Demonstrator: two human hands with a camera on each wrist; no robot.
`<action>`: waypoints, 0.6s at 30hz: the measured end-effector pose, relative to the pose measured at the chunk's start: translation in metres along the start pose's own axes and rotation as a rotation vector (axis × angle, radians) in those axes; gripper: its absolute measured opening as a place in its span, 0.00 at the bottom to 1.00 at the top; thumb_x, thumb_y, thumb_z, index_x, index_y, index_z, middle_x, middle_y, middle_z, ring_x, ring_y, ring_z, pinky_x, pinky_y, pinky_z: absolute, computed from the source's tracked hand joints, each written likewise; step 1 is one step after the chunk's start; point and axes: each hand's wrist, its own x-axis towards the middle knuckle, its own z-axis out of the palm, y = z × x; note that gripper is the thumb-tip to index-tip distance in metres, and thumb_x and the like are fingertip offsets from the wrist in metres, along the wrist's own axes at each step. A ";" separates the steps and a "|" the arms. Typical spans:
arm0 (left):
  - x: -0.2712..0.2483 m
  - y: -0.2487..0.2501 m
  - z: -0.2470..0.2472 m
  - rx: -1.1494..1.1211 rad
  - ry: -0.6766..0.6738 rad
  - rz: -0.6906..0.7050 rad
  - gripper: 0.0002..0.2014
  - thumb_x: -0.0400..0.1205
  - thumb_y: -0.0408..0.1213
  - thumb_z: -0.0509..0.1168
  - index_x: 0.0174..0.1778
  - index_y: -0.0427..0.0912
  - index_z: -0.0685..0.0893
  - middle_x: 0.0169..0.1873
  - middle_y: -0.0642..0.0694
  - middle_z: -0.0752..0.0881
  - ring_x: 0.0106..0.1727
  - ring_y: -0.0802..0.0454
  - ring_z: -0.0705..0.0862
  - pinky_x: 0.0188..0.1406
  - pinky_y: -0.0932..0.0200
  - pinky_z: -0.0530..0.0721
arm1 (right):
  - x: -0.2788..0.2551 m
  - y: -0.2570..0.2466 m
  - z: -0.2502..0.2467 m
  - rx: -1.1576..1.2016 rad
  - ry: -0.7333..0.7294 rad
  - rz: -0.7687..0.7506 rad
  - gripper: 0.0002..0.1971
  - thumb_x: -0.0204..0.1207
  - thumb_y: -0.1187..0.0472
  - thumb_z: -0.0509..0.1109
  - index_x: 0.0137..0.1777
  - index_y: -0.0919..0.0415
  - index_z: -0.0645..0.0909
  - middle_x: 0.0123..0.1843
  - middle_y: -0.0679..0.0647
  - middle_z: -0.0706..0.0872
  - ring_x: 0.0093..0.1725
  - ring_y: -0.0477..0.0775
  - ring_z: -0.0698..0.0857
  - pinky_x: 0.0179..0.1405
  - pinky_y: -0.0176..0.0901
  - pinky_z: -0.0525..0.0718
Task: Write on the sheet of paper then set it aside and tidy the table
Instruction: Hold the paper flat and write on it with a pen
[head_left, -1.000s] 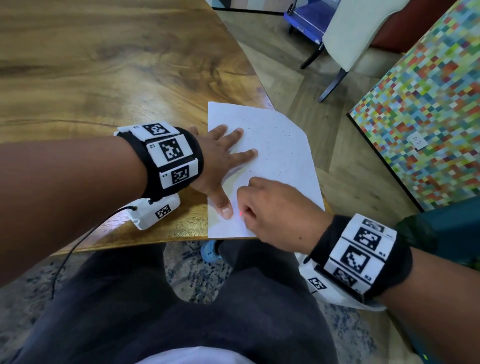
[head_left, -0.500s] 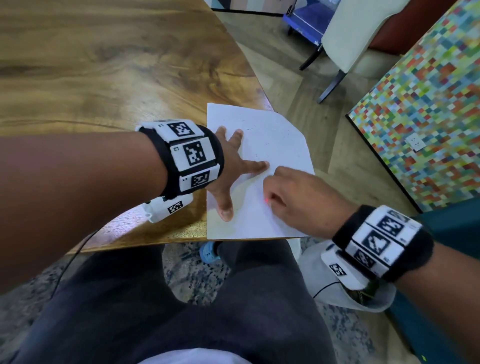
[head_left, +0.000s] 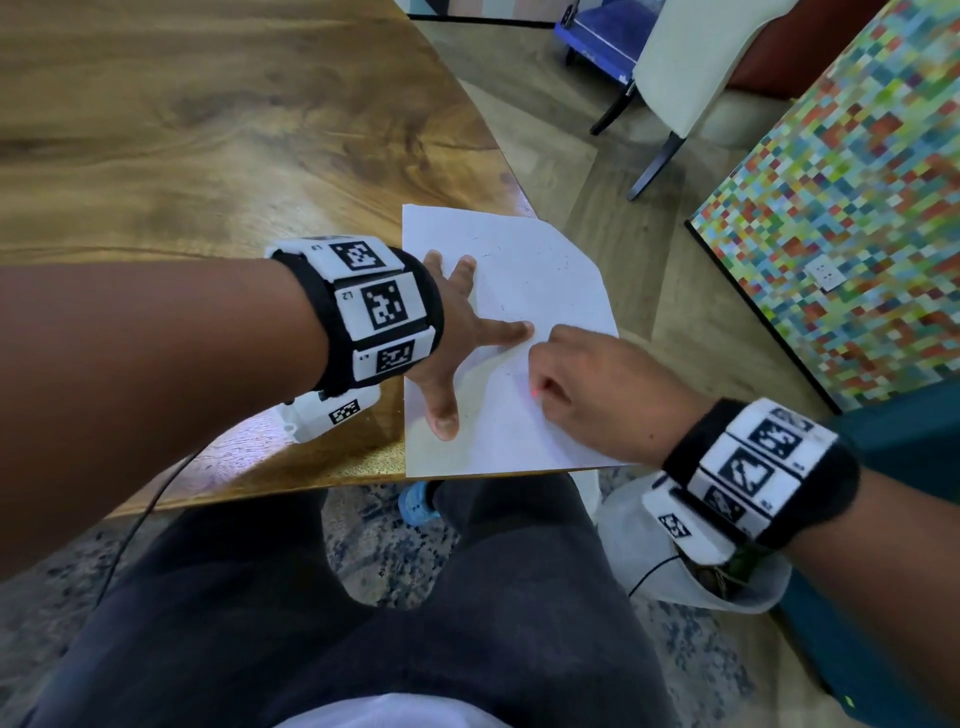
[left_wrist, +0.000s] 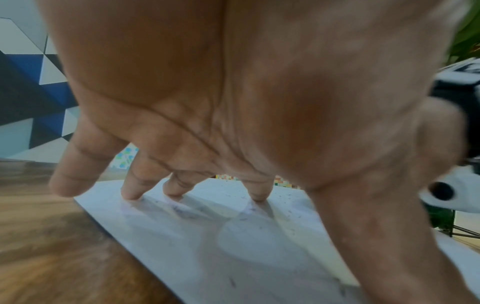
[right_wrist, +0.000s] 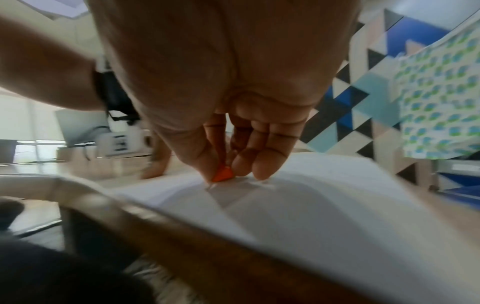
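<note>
A white sheet of paper (head_left: 519, 270) lies at the near right corner of the wooden table (head_left: 208, 130), its right part hanging over the edge. My left hand (head_left: 457, 332) is spread flat on the sheet's left side, fingertips (left_wrist: 130, 195) and thumb pressing it down. My right hand (head_left: 587, 384) rests on the sheet just right of the left forefinger. Its thumb and fingers pinch a small orange writing tool (right_wrist: 222, 174) with the tip on the paper (right_wrist: 311, 205). In the head view only a red speck of the writing tool (head_left: 535, 393) shows. Faint dark marks dot the paper (left_wrist: 233, 236).
The table's near edge runs just below the sheet, above my dark-trousered legs (head_left: 363, 597). A white bag (head_left: 649, 545) hangs under my right wrist. Beyond the table's right edge stand a white chair (head_left: 691, 67), a blue crate (head_left: 602, 36) and a multicoloured mosaic panel (head_left: 841, 208).
My right hand has moved right and further up the sheet with the orange tool. My left hand has slid further onto the paper, still pressing it flat.
</note>
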 end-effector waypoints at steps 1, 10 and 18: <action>0.000 0.001 -0.001 0.005 -0.004 -0.001 0.68 0.60 0.75 0.77 0.80 0.79 0.28 0.86 0.32 0.29 0.86 0.21 0.40 0.78 0.24 0.62 | -0.008 -0.010 0.003 0.004 -0.012 -0.070 0.05 0.78 0.57 0.61 0.43 0.55 0.77 0.43 0.49 0.77 0.40 0.52 0.76 0.39 0.46 0.78; 0.000 0.001 -0.001 0.062 0.002 0.017 0.68 0.60 0.76 0.76 0.81 0.76 0.29 0.86 0.31 0.31 0.87 0.26 0.38 0.81 0.23 0.56 | 0.008 0.002 -0.004 -0.018 0.049 0.091 0.05 0.78 0.60 0.60 0.48 0.55 0.77 0.45 0.52 0.78 0.43 0.58 0.80 0.43 0.56 0.83; 0.001 -0.006 0.002 -0.007 -0.021 0.078 0.68 0.63 0.71 0.78 0.82 0.76 0.29 0.86 0.45 0.26 0.88 0.32 0.34 0.81 0.23 0.59 | -0.018 -0.008 0.003 -0.025 -0.034 -0.071 0.06 0.75 0.57 0.61 0.38 0.49 0.68 0.40 0.47 0.73 0.37 0.51 0.74 0.33 0.46 0.73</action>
